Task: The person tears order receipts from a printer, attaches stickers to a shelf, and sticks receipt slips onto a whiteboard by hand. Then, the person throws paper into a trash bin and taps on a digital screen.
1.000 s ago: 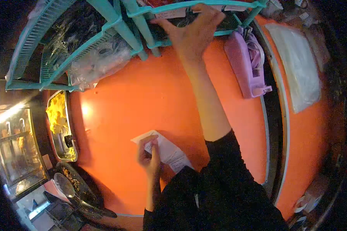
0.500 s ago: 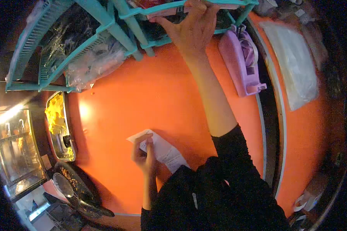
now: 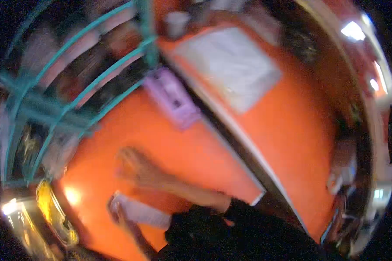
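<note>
A long white paper slip [image 3: 143, 213], like a receipt, lies across the lower left of the head view. My left hand [image 3: 117, 209] pinches its left end, low over the orange tabletop [image 3: 191, 161]. My right hand [image 3: 137, 168] is just above and to the right of the slip, over the table and apart from the rack. Motion smears its fingers, so I cannot make out whether anything is in them. The pink-purple tape dispenser [image 3: 173, 99] stands beyond my right hand, by the table's edge.
A teal plastic rack [image 3: 56, 111] with packed shelves fills the upper left. Clear plastic bags [image 3: 235, 65] lie on a second orange surface across a dark gap [image 3: 231, 135]. A metal tray [image 3: 69, 230] with yellow food [image 3: 48, 202] sits at the lower left.
My right hand has come away from the teal rack and down over the table near the slip. My left hand still holds the slip. The view has turned to the right and is blurred.
</note>
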The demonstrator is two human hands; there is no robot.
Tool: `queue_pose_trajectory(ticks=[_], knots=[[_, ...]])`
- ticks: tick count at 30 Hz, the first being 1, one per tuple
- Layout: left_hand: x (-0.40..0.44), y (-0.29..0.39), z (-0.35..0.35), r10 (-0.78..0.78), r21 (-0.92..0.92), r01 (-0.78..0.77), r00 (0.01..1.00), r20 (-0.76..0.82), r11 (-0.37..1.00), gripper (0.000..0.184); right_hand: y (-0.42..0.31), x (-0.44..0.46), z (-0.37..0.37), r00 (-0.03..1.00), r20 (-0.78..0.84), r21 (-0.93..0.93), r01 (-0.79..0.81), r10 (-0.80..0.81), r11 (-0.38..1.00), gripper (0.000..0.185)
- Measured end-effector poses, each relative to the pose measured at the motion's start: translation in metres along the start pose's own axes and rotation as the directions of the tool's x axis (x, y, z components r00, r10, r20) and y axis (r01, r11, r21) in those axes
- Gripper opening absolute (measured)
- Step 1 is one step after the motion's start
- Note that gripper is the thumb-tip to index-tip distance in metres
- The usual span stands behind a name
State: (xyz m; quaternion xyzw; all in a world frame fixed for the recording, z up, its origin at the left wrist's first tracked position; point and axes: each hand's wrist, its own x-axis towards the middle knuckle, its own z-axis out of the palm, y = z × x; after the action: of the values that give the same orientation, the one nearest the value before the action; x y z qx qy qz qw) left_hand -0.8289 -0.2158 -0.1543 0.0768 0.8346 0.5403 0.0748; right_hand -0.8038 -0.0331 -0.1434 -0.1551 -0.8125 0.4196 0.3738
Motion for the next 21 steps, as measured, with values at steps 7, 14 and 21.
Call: queue_pose_trajectory(ticks=[7,14,21], knots=[[0.034,0.009,-0.014,0.380,-0.176,-0.348,0.901,0.211,0.921,0.036,-0.016,0.027,-0.030,0.989,-0.044,0.021,-0.141,0.142,0.990,0.062],[0.007,0.065,0.027,0.209,-0.062,-0.200,0.942,0.262,0.978,0.050,-0.002,0.146,0.050,0.878,-0.344,0.236,-0.264,0.334,0.935,0.088],[0.038,0.004,-0.008,0.372,-0.009,-0.377,0.908,0.191,0.926,0.037,-0.004,0.129,0.045,0.905,-0.272,0.426,-0.193,0.328,0.884,0.079]])
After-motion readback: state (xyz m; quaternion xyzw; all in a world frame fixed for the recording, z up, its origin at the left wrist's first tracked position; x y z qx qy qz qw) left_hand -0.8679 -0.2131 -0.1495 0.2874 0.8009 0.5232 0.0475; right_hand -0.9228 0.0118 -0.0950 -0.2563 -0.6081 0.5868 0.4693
